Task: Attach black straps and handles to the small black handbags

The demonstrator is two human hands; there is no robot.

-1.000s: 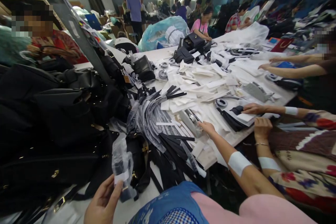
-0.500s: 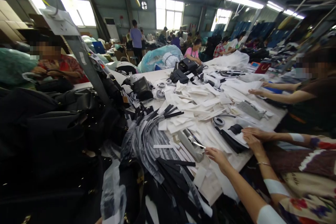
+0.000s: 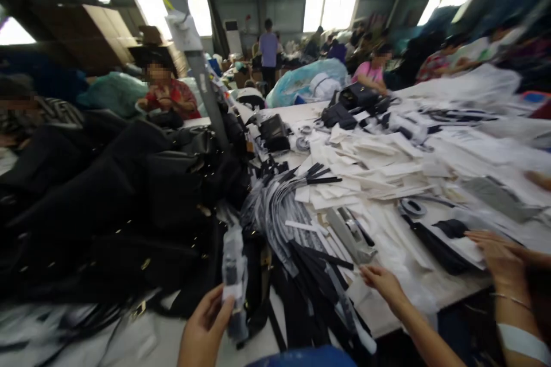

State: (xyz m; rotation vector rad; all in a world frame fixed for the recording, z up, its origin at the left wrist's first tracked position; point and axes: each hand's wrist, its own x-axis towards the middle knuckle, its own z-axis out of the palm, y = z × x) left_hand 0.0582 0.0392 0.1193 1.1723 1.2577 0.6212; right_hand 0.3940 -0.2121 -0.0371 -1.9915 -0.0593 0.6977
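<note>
My left hand (image 3: 207, 321) grips a black strap in clear plastic wrap (image 3: 235, 275) at the bottom centre, with a white piece on it near my fingertips. Farther right, my right hand (image 3: 385, 285) is closed at the fingertips just in front of a grey tape dispenser (image 3: 350, 234); anything between the fingertips is too small to make out. Between my hands lie loose black strips (image 3: 301, 281). A curved bundle of plastic-wrapped straps (image 3: 273, 215) spreads behind them.
Black bags (image 3: 107, 200) are piled on the left beside a metal post (image 3: 206, 97). White strips (image 3: 374, 166) cover the table's middle. At the right, another person's hands (image 3: 499, 252) rest by a black piece (image 3: 450, 229). Other people sit and stand farther back.
The view has turned left. My left hand has come into view, holding the wrapped strap. The white strip seen at my right fingertips is no longer visible there.
</note>
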